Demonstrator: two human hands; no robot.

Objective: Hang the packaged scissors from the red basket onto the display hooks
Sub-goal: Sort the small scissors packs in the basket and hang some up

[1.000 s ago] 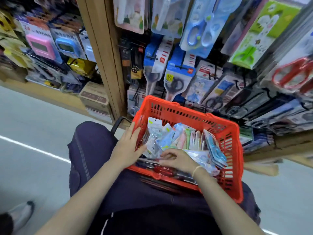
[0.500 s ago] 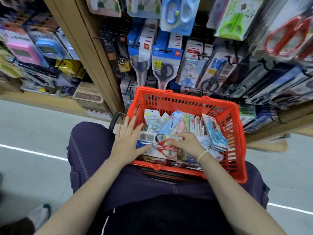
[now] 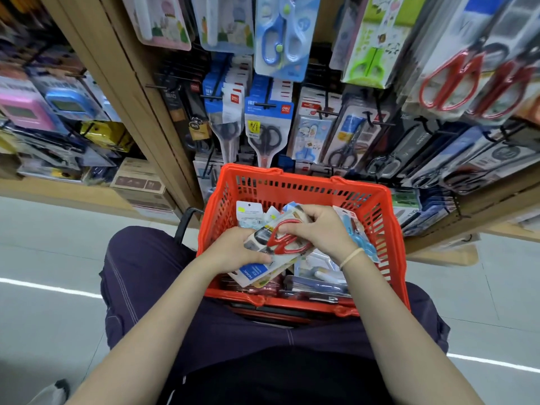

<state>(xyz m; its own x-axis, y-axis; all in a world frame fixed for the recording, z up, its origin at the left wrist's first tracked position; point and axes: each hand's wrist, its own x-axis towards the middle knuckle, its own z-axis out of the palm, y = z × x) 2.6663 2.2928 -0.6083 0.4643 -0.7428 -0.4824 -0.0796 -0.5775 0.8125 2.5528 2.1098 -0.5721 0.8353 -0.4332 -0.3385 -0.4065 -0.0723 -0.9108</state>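
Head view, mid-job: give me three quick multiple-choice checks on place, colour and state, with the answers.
1. Where does the red basket rest?
A. on the floor
B. on the person's lap
C. on a shelf

2. What colour are the handles of the scissors pack held over the basket?
A. red
B. green
C. black

3. What is the state of the held pack?
A. already on a display hook
B. lying loose in the basket
C. gripped by both hands

Answers:
1. B: the basket sits across the dark trousers, in front of the display.
2. A: red handle loops show through the packaging between the hands.
3. C: the left hand holds the lower end and the right hand curls over the upper end, with the pack raised above the other packs.
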